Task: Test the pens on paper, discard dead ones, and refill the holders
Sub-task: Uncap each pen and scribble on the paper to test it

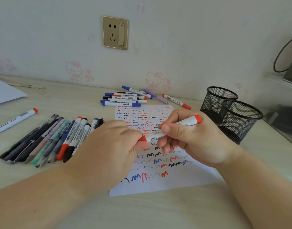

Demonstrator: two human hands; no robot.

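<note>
The right hand (189, 138) grasps the white barrel of a red marker (173, 129), fingers curled round its middle, the red butt end poking up and to the right past the thumb. The left hand (113, 146) pinches the marker's red cap end between thumb and fingers; whether the cap is seated or partly off cannot be told. Both hands hover over the middle of the paper (158, 179), a white sheet crowded with red, blue and black squiggles, whose near edge lies unmarked and close to the forearms.

Just left of the left hand, a row of pens (47, 141) lies fanned on the desk (142, 212), their tips pointing toward the near-left; the hand's knuckles overlap the row's right end. Farther left, a lone red marker (14, 121) lies apart. Beyond the far edge of the paper, a loose pile of markers (125, 98) sits near the wall, with another red-ended marker (176, 101) angled to its right. Two black mesh holders (241, 116) stand side by side just right of the right hand, touching each other, near the paper's right edge. Open desk lies in front, below the paper.
</note>
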